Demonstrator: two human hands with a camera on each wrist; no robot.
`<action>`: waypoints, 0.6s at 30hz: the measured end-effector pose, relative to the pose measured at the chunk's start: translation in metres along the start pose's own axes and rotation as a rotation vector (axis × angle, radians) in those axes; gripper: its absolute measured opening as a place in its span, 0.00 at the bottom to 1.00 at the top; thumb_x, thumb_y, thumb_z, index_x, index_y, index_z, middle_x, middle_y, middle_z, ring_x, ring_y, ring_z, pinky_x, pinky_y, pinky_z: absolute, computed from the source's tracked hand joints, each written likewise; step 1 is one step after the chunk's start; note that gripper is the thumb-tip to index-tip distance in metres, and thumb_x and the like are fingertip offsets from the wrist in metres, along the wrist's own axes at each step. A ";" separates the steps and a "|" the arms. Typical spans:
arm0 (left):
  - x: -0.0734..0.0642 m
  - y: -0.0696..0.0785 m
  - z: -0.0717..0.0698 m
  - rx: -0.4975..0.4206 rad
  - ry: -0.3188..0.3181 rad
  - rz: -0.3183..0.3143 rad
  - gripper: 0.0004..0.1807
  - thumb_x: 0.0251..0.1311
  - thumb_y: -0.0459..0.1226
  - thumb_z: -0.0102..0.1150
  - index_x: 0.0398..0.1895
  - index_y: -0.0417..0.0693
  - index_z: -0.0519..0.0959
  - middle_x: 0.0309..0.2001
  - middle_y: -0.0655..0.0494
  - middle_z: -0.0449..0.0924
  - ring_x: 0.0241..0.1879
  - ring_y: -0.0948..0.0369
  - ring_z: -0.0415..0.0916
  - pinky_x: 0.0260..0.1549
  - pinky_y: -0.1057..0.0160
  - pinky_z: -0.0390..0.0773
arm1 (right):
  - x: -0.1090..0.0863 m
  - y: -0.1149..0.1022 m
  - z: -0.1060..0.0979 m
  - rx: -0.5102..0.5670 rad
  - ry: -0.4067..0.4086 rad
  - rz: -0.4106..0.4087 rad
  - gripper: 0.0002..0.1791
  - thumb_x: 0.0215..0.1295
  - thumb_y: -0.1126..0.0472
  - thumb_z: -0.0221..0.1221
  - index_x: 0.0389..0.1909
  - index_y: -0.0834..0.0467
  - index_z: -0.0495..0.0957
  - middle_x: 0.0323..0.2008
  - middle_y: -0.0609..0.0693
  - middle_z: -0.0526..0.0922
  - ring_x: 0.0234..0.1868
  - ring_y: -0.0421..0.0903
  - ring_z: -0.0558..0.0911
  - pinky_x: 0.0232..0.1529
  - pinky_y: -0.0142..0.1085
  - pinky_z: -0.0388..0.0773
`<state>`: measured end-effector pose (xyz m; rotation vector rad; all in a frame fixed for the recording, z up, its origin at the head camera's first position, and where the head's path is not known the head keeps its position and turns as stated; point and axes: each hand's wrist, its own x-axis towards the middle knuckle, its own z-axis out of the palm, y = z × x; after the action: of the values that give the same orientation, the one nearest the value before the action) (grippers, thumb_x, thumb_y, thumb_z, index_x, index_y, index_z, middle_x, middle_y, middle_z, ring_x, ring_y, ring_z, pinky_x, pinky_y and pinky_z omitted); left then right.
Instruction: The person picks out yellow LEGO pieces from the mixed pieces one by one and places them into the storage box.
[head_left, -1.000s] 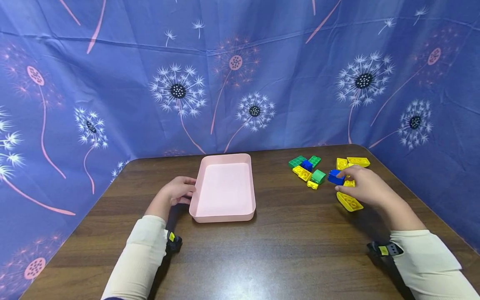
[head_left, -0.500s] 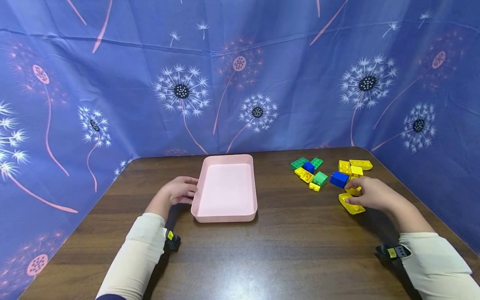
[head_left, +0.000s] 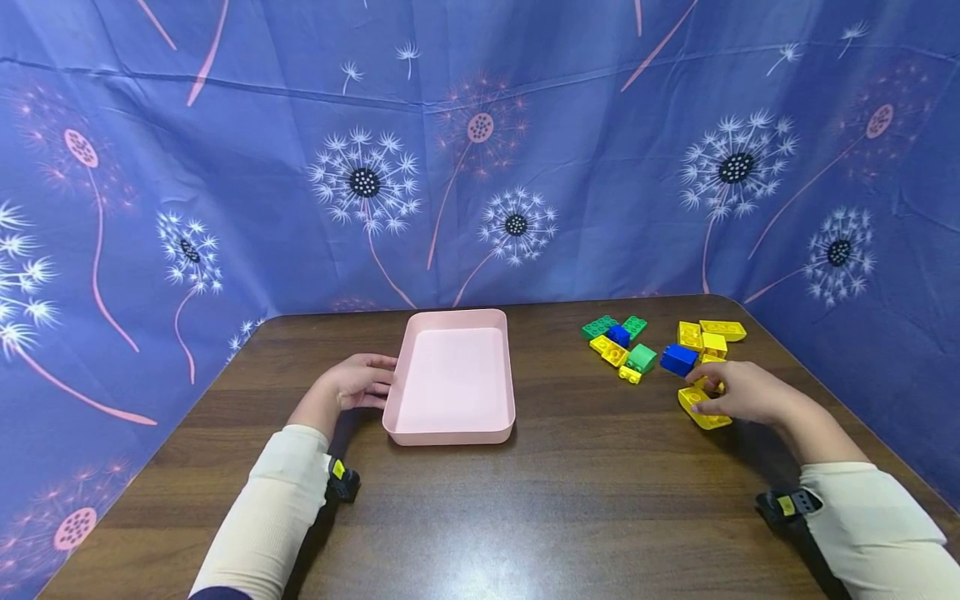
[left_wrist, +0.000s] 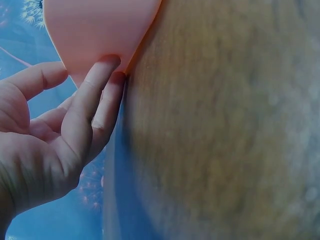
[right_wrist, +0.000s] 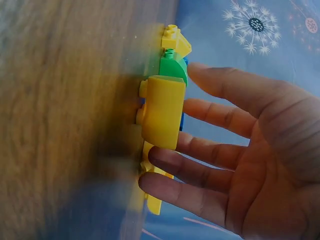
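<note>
l. hand: fingers nearly straight, touching left wall of pink tray
r. hand: right of tray, fingers spread abt. yellow block, not closed; if they touch it, cannot tell
yellow block: well right of tray
blue block: also right of tray
good grip: prob. best w/ thumb opp. fingers, pinching evenly, neighbours undisturbed, tray kept steady
</note>
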<state>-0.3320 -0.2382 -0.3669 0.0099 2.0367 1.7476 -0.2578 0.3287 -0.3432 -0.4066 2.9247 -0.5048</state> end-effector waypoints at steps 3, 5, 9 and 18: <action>0.000 0.000 0.000 -0.005 0.001 -0.005 0.31 0.65 0.27 0.50 0.70 0.30 0.56 0.43 0.43 0.78 0.39 0.55 0.81 0.39 0.53 0.83 | 0.001 0.000 0.001 0.023 -0.019 0.005 0.26 0.53 0.56 0.71 0.49 0.67 0.78 0.34 0.56 0.80 0.32 0.50 0.77 0.27 0.40 0.75; 0.000 0.000 0.001 -0.002 -0.007 -0.004 0.31 0.65 0.27 0.49 0.70 0.30 0.56 0.43 0.43 0.79 0.39 0.55 0.81 0.39 0.53 0.83 | 0.003 0.000 0.002 0.042 -0.034 0.015 0.26 0.52 0.58 0.71 0.49 0.68 0.78 0.38 0.62 0.82 0.35 0.52 0.79 0.27 0.41 0.78; 0.001 -0.001 0.000 -0.005 -0.023 -0.002 0.31 0.65 0.27 0.49 0.70 0.29 0.55 0.42 0.44 0.79 0.38 0.56 0.81 0.39 0.54 0.83 | 0.003 0.000 0.004 0.080 -0.050 0.037 0.25 0.52 0.61 0.71 0.49 0.68 0.77 0.39 0.66 0.81 0.31 0.50 0.79 0.23 0.39 0.79; 0.000 0.000 -0.001 -0.018 -0.022 -0.005 0.30 0.66 0.26 0.48 0.70 0.30 0.55 0.42 0.44 0.78 0.39 0.56 0.80 0.39 0.53 0.83 | 0.002 -0.003 0.002 0.097 -0.055 0.049 0.25 0.53 0.62 0.70 0.50 0.69 0.76 0.40 0.67 0.79 0.29 0.47 0.79 0.22 0.39 0.80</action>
<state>-0.3323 -0.2392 -0.3668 0.0183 2.0039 1.7546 -0.2582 0.3248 -0.3444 -0.3308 2.8363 -0.6158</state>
